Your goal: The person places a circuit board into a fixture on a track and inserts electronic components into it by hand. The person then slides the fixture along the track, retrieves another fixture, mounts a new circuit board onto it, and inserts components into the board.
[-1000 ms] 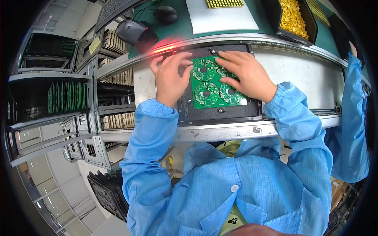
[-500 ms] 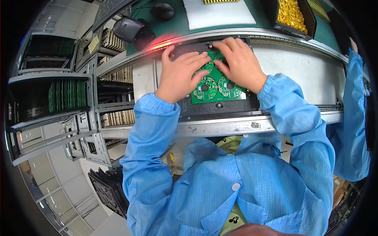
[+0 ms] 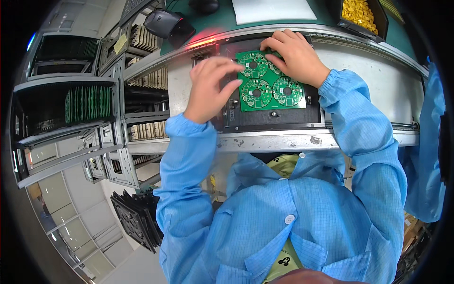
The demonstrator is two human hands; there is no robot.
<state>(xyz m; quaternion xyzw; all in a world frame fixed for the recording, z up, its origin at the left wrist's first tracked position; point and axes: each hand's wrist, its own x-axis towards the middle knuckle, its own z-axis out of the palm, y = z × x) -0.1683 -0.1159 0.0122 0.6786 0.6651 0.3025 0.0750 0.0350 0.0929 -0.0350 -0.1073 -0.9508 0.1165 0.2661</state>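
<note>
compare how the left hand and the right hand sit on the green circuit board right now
The left hand is blurred, at the green circuit board's left edge, only its fingertips over that edge. The right hand is sharp and lies on the board's top right part, fingers spread on it. Both are bare, come out of blue sleeves and hold nothing.

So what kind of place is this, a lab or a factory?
Most likely an electronics assembly line: a green circuit board in a black fixture, racks of boards alongside, and a bin of yellow parts.
</note>
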